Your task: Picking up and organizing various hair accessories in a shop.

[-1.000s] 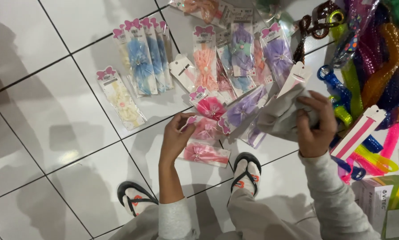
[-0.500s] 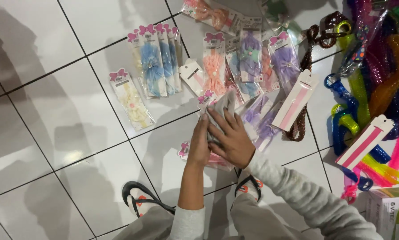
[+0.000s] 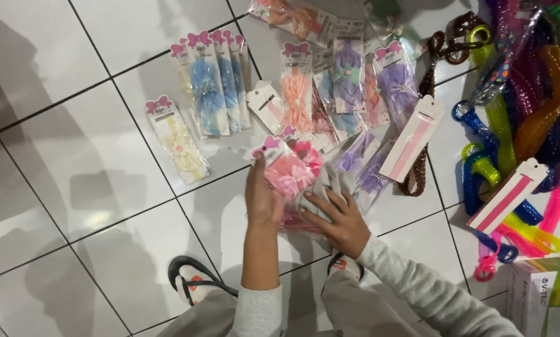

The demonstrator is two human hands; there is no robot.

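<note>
My left hand (image 3: 261,198) grips the edge of a packet with a pink bow headband (image 3: 289,173), lifting it off a small stack on the tiled floor (image 3: 93,187). My right hand (image 3: 337,219) lies flat with spread fingers on the pile of packets beside it, touching grey and lilac bow packets (image 3: 361,167). More packets lie in rows beyond: a cream one (image 3: 179,142), blue ones (image 3: 212,93), a peach one (image 3: 297,97) and purple ones (image 3: 395,81).
A heap of glittery coloured mesh tubes (image 3: 529,93) fills the right side. Two pink-striped white cards (image 3: 411,143) (image 3: 507,195) lie near it. A cardboard box (image 3: 545,293) sits at the bottom right. My feet in flip-flops (image 3: 196,284) stand below the pile.
My right hand has come down from the packets at the right onto the pile. My left hand has taken hold of the pink bow packet and raised it.
</note>
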